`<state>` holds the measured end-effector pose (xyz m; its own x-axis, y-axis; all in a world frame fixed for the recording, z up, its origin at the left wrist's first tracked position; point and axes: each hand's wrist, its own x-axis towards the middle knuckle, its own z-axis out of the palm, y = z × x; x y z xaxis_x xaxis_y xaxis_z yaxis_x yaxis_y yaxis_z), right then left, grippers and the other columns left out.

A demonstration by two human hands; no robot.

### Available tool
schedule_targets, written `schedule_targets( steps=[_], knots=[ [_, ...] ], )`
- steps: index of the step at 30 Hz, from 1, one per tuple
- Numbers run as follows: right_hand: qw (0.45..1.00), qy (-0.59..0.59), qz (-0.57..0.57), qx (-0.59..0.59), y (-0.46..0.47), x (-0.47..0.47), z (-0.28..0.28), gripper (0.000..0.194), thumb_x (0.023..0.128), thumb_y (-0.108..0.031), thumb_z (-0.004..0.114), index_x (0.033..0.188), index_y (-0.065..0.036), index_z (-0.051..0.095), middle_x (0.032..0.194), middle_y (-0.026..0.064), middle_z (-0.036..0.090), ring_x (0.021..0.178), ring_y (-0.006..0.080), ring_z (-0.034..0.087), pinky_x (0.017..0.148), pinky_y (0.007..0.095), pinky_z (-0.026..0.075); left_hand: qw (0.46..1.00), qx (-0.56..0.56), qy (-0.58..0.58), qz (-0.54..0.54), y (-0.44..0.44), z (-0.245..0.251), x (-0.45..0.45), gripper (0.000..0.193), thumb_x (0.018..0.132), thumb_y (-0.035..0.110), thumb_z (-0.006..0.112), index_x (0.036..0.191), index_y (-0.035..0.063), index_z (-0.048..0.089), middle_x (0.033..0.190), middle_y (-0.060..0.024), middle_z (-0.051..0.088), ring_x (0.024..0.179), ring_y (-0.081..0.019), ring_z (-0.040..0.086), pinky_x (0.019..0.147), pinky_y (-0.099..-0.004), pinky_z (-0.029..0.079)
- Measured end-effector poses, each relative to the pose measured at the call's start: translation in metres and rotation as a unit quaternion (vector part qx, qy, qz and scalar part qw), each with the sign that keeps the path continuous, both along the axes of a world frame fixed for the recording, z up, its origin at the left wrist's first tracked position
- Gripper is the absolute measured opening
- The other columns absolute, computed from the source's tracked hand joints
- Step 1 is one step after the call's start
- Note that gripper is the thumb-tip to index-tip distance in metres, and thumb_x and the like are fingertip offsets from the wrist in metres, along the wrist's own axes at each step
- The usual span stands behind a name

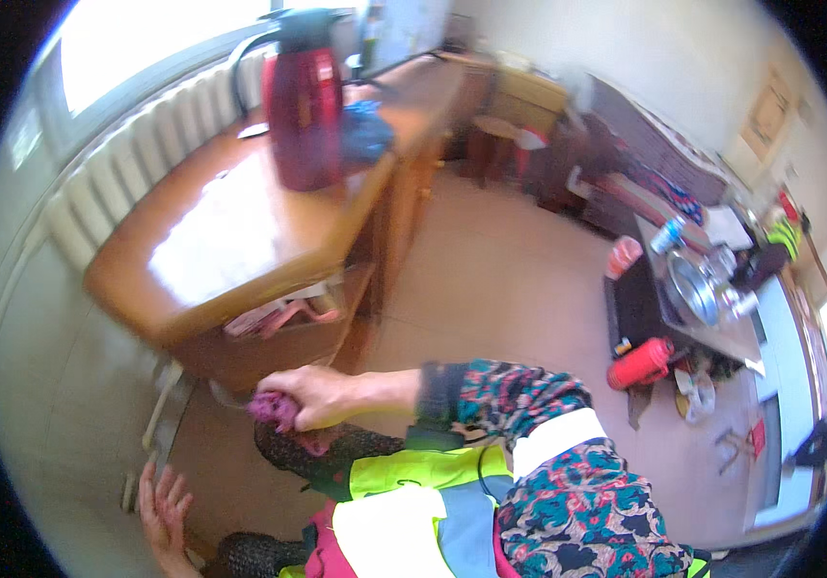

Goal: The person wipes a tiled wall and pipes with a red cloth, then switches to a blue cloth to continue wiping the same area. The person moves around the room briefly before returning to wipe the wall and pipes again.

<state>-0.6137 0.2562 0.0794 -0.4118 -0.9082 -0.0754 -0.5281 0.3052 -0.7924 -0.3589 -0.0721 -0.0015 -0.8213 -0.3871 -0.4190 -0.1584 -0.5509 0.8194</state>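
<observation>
My right hand (pixel 318 396) grips a bunched purple cloth (pixel 274 410) over my knee, just below the near end of a wooden cabinet (pixel 189 321). At the lower left, my left hand (pixel 165 502) is raised with its fingers apart and holds nothing. A red vacuum jug (pixel 305 119) with a dark lid and handle stands on the cabinet top. Beside it lies a blue crumpled cloth or bag (pixel 366 134). Pinkish cloths (pixel 283 318) sit in the open shelf under the top. Bright window light reflects off the wood.
A white radiator (pixel 135 155) runs behind the cabinet under the window. To the right, a low table (pixel 742 339) bears a metal basin (pixel 692 289) and other items. A red thermos flask (pixel 641 363) is beside it, near a dark sofa (pixel 663 144). A wooden stool (pixel 496 130) stands farther back.
</observation>
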Motion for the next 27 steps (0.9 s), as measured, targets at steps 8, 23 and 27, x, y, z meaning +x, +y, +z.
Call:
schedule_targets(
  steps=[8,23,27],
  knots=[
    [0.757,-0.283,-0.555,-0.198,0.265,-0.021,-0.089,0.039,0.084,-0.033,0.063,0.110,-0.004,0.061,0.090,0.0092,0.067,0.077,0.0217,0.068,0.058,0.0364,0.056,0.993,0.099,-0.016,-0.061,-0.055,-0.106,-0.034,0.065,0.098,0.033,0.051,0.149,0.0042,0.023,0.151,-0.0170,0.033,0.139,-0.0369,0.028,0.109,-0.0488,0.035],
    [0.188,-0.112,-0.813,-0.539,0.587,0.018,-0.173,0.045,0.094,-0.061,0.036,0.099,-0.024,0.060,0.082,-0.0031,0.066,0.065,0.0147,0.060,0.043,0.0255,0.038,0.893,-0.437,-0.002,-0.110,-0.069,-0.082,-0.185,0.050,0.090,0.013,0.061,0.135,0.0008,0.042,0.134,-0.0174,0.053,0.115,-0.0299,0.057,0.099,-0.0378,0.046],
    [0.186,-0.100,-0.806,-0.554,0.607,0.016,-0.156,0.040,0.090,-0.058,0.046,0.098,-0.022,0.060,0.086,-0.0015,0.063,0.068,0.0168,0.056,0.048,0.0289,0.039,0.931,-0.345,0.007,-0.121,-0.022,-0.077,-0.218,0.049,0.091,0.014,0.061,0.135,0.0010,0.043,0.133,-0.0174,0.053,0.114,-0.0295,0.057,0.098,-0.0376,0.046]
  ],
)
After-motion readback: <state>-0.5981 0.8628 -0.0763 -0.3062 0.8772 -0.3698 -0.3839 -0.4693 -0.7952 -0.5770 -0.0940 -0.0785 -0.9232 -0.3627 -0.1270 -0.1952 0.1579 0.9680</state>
